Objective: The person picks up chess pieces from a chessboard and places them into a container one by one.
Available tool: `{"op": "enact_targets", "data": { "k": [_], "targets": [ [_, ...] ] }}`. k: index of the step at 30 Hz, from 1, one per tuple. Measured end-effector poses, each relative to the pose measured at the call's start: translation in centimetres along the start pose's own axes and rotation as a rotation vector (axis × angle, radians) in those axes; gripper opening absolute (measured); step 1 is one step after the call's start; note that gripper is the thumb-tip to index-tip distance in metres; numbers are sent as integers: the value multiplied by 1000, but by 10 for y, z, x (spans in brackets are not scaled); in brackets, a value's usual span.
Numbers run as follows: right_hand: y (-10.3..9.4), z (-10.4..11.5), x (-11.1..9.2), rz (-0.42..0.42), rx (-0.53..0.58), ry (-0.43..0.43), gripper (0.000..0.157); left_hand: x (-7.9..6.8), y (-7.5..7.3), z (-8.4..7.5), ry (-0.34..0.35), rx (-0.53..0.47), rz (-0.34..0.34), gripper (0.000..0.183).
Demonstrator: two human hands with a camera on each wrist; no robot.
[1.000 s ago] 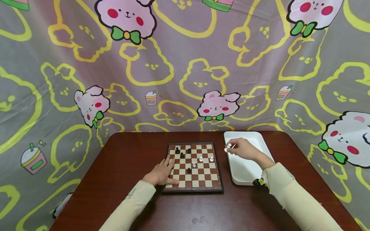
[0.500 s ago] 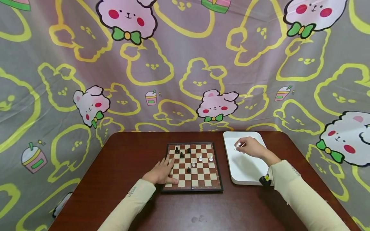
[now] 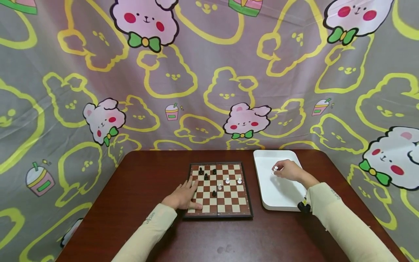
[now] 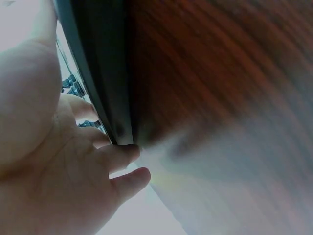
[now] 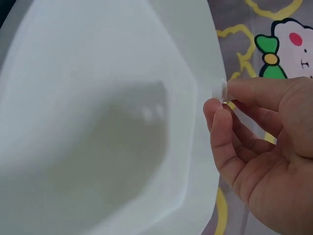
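My left hand (image 3: 181,196) lies with spread fingers along the left side of the checkered chessboard (image 3: 229,200). In the left wrist view its fingers (image 4: 128,185) reach past the board's dark edge (image 4: 105,73). Black chess pieces (image 3: 206,177) stand on the board's left half. White chess pieces (image 3: 227,180) stand on its right half. Over the white tray (image 3: 266,202), my right hand (image 3: 289,170) pinches a small white chess piece (image 3: 276,168) between thumb and fingertips. The right wrist view shows that piece partly covered by the fingers.
The tray stands on the brown table (image 3: 140,174), just right of the board. A patterned curtain (image 3: 196,83) hangs behind the table and round both sides. A black wrist camera (image 3: 303,206) is at the right sleeve, near the tray's front corner.
My right hand has moved rightward, from the tray's left rim to over its middle, carrying the white chess piece. The left hand and the pieces on the board stay as they were.
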State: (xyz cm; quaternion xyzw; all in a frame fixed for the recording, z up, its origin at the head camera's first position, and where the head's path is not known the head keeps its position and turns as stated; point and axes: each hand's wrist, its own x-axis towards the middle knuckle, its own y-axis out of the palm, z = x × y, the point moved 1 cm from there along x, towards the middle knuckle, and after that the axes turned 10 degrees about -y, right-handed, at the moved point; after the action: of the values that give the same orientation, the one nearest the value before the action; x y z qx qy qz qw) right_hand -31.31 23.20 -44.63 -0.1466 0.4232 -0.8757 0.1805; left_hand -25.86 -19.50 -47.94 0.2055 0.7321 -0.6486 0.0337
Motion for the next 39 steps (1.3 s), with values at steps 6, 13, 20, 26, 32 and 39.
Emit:
{"op": "enact_targets", "data": {
  "k": [6,13,20,26,32,39],
  "targets": [
    [2,-10,-3,24,0,26,10,-1,0,0,8,-11,-1,107],
    [0,-14,-4,46,4,60,17,-2,-2,-1,8,-21,-4,106],
    [-2,-9,-1,30,-88,1,19,-4,-2,-2,2,-14,-7,106],
    [1,10,2,7,-69,-53,17,-2,0,-2,-3,2,-2,106],
    [13,32,11,14,-26,-81,17,-2,1,-2,-5,-1,3,107],
    [30,57,25,38,16,-103,19,-2,0,-2,-4,-7,2,107]
  ]
}}
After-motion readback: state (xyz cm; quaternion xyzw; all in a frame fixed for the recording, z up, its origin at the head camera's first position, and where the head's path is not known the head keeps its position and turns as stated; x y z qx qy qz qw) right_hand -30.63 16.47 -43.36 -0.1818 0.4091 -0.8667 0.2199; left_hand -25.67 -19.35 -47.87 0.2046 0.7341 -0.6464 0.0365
